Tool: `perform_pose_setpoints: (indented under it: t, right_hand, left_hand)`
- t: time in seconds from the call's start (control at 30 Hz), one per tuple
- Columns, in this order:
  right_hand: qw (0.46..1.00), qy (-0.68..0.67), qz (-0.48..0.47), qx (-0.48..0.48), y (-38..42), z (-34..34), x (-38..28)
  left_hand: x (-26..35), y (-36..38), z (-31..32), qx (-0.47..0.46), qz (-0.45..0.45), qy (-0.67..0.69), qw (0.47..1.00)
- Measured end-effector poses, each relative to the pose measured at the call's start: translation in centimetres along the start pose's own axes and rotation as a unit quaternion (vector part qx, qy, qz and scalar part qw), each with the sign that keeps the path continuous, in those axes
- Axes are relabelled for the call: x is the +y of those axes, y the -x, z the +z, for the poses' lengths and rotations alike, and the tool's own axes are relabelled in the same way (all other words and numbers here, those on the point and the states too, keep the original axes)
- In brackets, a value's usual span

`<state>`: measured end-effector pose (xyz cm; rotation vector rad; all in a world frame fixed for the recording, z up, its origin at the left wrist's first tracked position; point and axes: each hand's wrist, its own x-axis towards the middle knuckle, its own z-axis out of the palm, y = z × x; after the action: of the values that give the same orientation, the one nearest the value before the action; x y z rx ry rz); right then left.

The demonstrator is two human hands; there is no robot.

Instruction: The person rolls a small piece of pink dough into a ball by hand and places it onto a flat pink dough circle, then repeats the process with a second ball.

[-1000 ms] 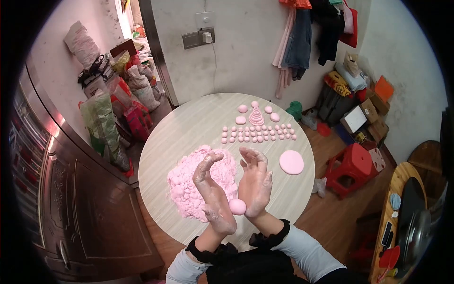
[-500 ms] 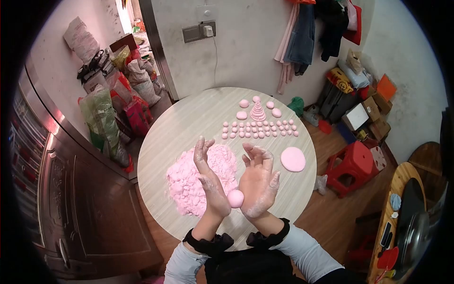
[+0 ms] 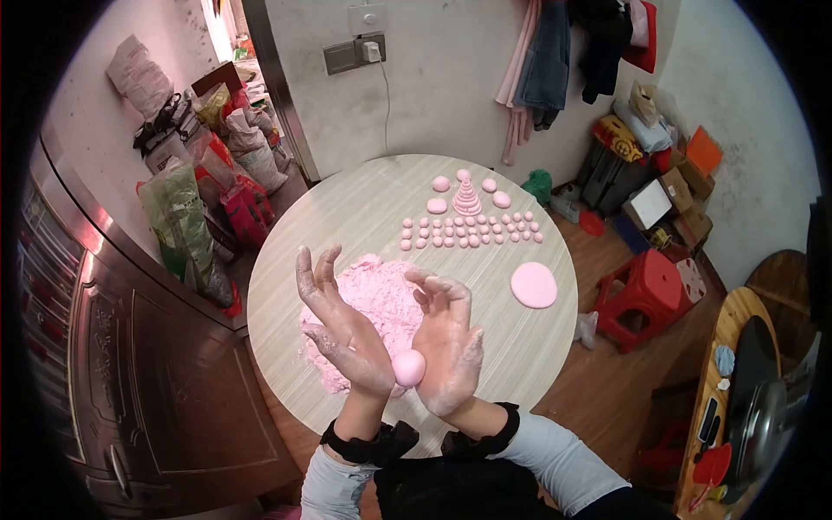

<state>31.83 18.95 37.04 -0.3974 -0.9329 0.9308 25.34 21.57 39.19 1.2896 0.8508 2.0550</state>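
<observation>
A smooth pink ball (image 3: pixel 409 368) is held between the heels of my two palms. My left hand (image 3: pixel 345 329) is on its left side, fingers spread and raised. On its right, my right hand (image 3: pixel 449 347) has its palm up and fingers apart, slightly curled. Both hands are dusted with powder. Behind and below them lies a crumbly pink mass (image 3: pixel 377 295), partly hidden by the hands. A flat pink disc (image 3: pixel 534 285) rests on the round table (image 3: pixel 303 217). Rows of small pink balls (image 3: pixel 472 231) lie below a tiered pink cone (image 3: pixel 466 198) flanked by larger pieces.
Filled bags (image 3: pixel 186 217) stand along the left wall near a carved wooden door (image 3: pixel 191 390). A red stool (image 3: pixel 641 290) is right of the table, with boxes (image 3: pixel 676 195) behind it. A wooden stand (image 3: pixel 732 347) holding a glass lid is at the far right.
Both hands and the ball have shifted left. My left hand has tilted outward with its fingers more spread, and the ball shows more to the left between the palms.
</observation>
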Motion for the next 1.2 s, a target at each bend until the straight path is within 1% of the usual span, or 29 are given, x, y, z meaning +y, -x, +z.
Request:
perform_pose_setpoints:
  t: [0.03,0.1,0.13,0.2,0.27,0.3,0.33,0.4,0.43,0.47,0.53,0.57,0.6,0.63,0.67,0.7,0.73,0.8,0.83,0.87,0.93,0.97,1.07,1.13,1.2]
  right_hand:
    - [0.999,-0.047,0.017,0.017,-0.7,0.1,-0.7]
    - [0.998,-0.054,0.002,0.025,-2.3,-0.1,-0.7]
    - [0.998,-0.060,-0.012,0.034,-2.9,-0.2,-0.6]
    - [0.999,-0.045,-0.012,0.029,-3.1,-0.8,0.4]
    - [1.000,0.018,0.011,0.022,-2.2,-1.1,1.7]
    - [0.999,0.022,0.031,0.019,-1.5,-1.0,1.6]
    - [0.999,0.022,0.031,0.018,-0.5,-0.7,1.2]
    - [0.998,-0.001,0.057,-0.030,1.3,0.3,0.0]
    - [0.998,-0.011,0.051,-0.048,1.6,0.8,-0.7]
    - [0.998,-0.012,0.051,-0.046,1.4,1.0,-1.2]
    - [0.998,-0.052,0.044,-0.011,-0.2,1.1,-1.8]
    - [0.996,-0.088,0.024,-0.001,-1.1,1.0,-1.5]
    - [0.996,-0.087,0.024,-0.001,-1.9,0.9,-1.2]
    - [0.997,-0.075,0.026,0.011,-2.5,0.8,-1.0]
    - [0.997,-0.064,0.028,0.022,-2.8,0.8,-0.7]
    - [0.998,-0.024,0.037,0.040,-2.7,1.1,-0.3]
    - [0.998,-0.025,0.037,0.039,-2.4,0.9,0.3]
    - [0.996,0.047,0.070,0.027,-1.1,0.1,1.8]
    - [0.994,0.063,0.084,0.008,-0.3,-0.4,2.1]
    - [0.994,0.062,0.084,0.007,0.5,-0.5,1.9]
    - [0.994,0.053,0.084,-0.050,2.2,-0.4,0.9]
    - [0.993,0.048,0.085,-0.070,2.8,-0.1,-0.1]
    - [0.992,0.022,0.093,-0.077,3.4,0.8,-2.1]
    - [0.993,0.022,0.091,-0.069,2.1,0.7,-2.7]
    - [0.998,0.001,0.049,-0.045,0.6,0.5,-2.6]
  left_hand:
    - [-0.2,0.3,-0.1,-0.001,0.000,0.000,1.000]
    - [-0.2,1.4,-0.4,-0.067,0.016,-0.043,0.997]
    - [0.1,2.0,-0.3,-0.067,0.015,-0.043,0.997]
    - [1.1,2.8,0.1,-0.108,0.035,-0.014,0.993]
    - [2.2,2.4,0.0,-0.107,0.041,0.001,0.993]
    - [2.7,1.9,0.0,-0.067,0.046,0.016,0.997]
    - [2.8,1.3,-0.1,-0.028,0.050,0.030,0.998]
    - [2.0,0.2,-0.5,-0.013,0.063,0.023,0.998]
    - [1.2,-0.1,-0.7,0.002,0.055,0.002,0.998]
    - [0.7,-0.2,-0.9,0.016,0.048,-0.018,0.999]
    - [0.6,0.4,-1.1,0.010,0.043,-0.017,0.999]
    - [0.5,1.1,-1.2,-0.020,0.050,-0.030,0.998]
    - [0.5,1.7,-1.3,-0.048,0.057,-0.044,0.996]
    - [0.8,2.1,-1.1,-0.047,0.057,-0.043,0.996]
    - [1.5,2.4,-0.8,-0.058,0.042,-0.020,0.997]
    - [2.1,2.5,-0.6,-0.069,0.026,0.003,0.997]
    - [2.8,2.3,-0.5,-0.069,0.026,0.003,0.997]
    - [4.0,1.6,-0.3,-0.024,0.024,0.021,0.999]
    - [4.4,1.2,-0.3,-0.027,0.028,0.023,0.999]
    - [4.2,0.7,-0.5,-0.027,0.029,0.022,0.999]
    - [3.5,0.0,-0.9,-0.033,0.061,0.007,0.998]
    - [2.8,-0.1,-0.9,-0.031,0.061,0.006,0.998]
    - [1.2,-0.1,-0.8,-0.026,0.045,-0.017,0.998]
    - [1.0,0.0,-0.7,-0.001,0.035,-0.022,0.999]
    - [0.8,0.7,-0.6,-0.015,0.030,-0.019,0.999]
